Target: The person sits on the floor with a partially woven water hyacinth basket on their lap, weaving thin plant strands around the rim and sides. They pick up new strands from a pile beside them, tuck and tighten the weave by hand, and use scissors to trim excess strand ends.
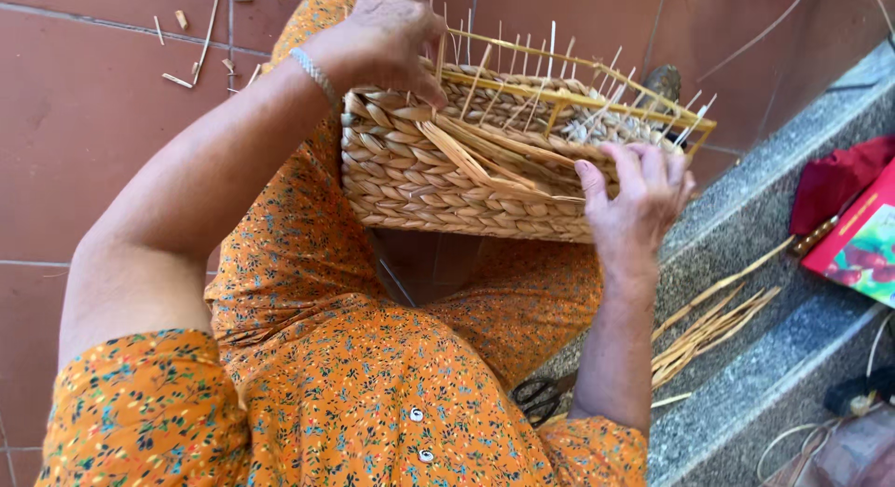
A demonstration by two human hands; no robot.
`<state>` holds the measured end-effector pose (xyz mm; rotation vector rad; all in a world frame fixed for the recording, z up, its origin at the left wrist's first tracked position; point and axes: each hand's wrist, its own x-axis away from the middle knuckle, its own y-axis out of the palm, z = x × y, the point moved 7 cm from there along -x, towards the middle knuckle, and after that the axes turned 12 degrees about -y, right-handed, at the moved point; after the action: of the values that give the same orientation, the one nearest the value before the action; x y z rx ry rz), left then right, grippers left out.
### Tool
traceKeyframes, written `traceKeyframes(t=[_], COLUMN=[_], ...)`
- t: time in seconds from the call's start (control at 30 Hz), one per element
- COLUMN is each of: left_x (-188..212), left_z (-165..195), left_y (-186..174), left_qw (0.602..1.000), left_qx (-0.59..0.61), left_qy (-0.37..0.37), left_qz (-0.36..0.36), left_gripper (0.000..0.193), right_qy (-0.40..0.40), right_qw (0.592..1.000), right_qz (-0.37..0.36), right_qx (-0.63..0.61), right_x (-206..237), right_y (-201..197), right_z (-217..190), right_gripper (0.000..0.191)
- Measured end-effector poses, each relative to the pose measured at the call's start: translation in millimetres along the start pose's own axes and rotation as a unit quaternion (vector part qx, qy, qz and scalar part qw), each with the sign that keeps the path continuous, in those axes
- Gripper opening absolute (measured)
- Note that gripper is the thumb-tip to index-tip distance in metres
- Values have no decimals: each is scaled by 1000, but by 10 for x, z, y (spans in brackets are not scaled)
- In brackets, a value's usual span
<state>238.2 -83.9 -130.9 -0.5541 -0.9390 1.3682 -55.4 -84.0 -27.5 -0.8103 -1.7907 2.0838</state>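
A rectangular woven straw basket (438, 184) rests on my knees, with a yellow frame rim and thin upright spokes sticking out of its far edge. Several loose flat straw strands (485, 151) run across its near side. My left hand (382, 35), with a bracelet at the wrist, grips the basket's far left corner from above, fingers curled over the rim. My right hand (639, 198) presses on the basket's right end, fingers holding the straw strands against the weave.
I sit in an orange flowered dress (336, 384) on grey stone steps (746, 217). A bundle of straw strands (713, 324) lies on the step at right. Black scissors (541, 394) lie by my right elbow. A red cloth (834, 175) and a red box (862, 240) sit at far right. Straw scraps litter the red tile floor (84, 123).
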Motion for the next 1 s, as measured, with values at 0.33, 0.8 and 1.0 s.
traceKeyframes(t=[0.33,0.8,1.0], left_x=[-125,-73,280], left_z=[-149,-96,-554], left_y=[354,152,-326], left_qw=[937,975,975], left_qx=[177,149,215], left_qy=[-125,-27,49], left_qz=[-272,-164,13], left_gripper=[18,43,65], right_qy=[-111,53,-108], right_qw=[974,966,979], right_qz=[-6,-57,62], right_qx=[-199,-248,-163], right_x=[-373,-539,-628], right_y=[277,602,242], right_z=[-922,-500,-886], right_gripper=[20,24,30])
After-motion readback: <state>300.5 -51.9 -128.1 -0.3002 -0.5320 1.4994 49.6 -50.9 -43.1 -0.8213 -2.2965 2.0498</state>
